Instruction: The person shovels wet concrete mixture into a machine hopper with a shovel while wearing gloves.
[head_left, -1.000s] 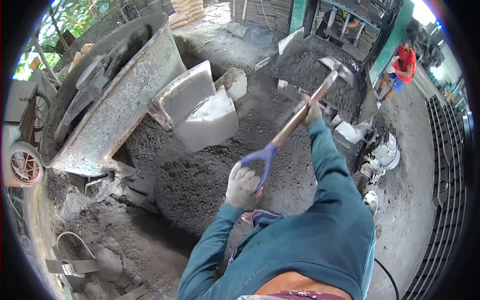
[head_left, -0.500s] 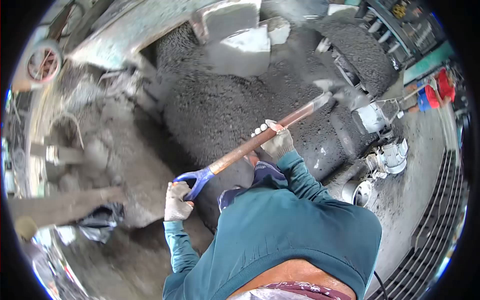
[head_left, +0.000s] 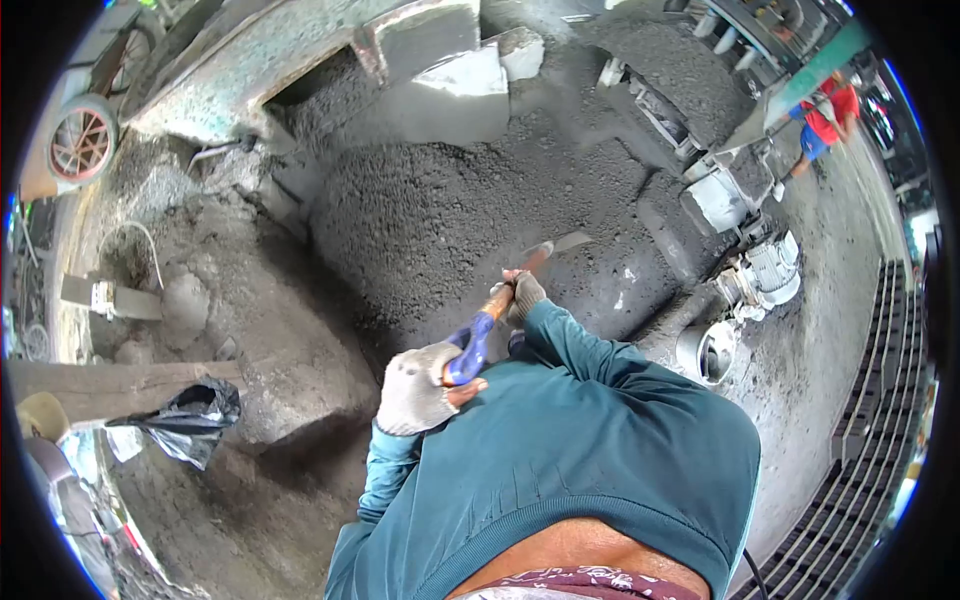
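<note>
A shovel (head_left: 497, 301) with a wooden shaft and a blue D-shaped grip is held close to my body, pointing away from me. My left hand (head_left: 415, 392), in a pale knit glove with bare fingertips, is closed round the blue grip (head_left: 472, 352). Farther up, my right hand (head_left: 525, 295), also gloved, is wrapped round the wooden shaft. The shovel's far end lies low over a broad heap of dark grey, gravelly mix (head_left: 430, 215); its blade is hard to make out there.
Right of the heap stand a motor (head_left: 773, 268) and a round metal pipe opening (head_left: 708, 352). A person in a red shirt (head_left: 833, 108) is at the upper right. On the left are a black plastic bag (head_left: 203, 415), a wooden beam (head_left: 120, 380) and a spoked wheel (head_left: 82, 143).
The shovel has swung from stretching across in front of me to a shorter-looking, forward-pointing pose. My left hand has moved right, toward my body; my right hand has come lower and nearer. Both keep their hold.
</note>
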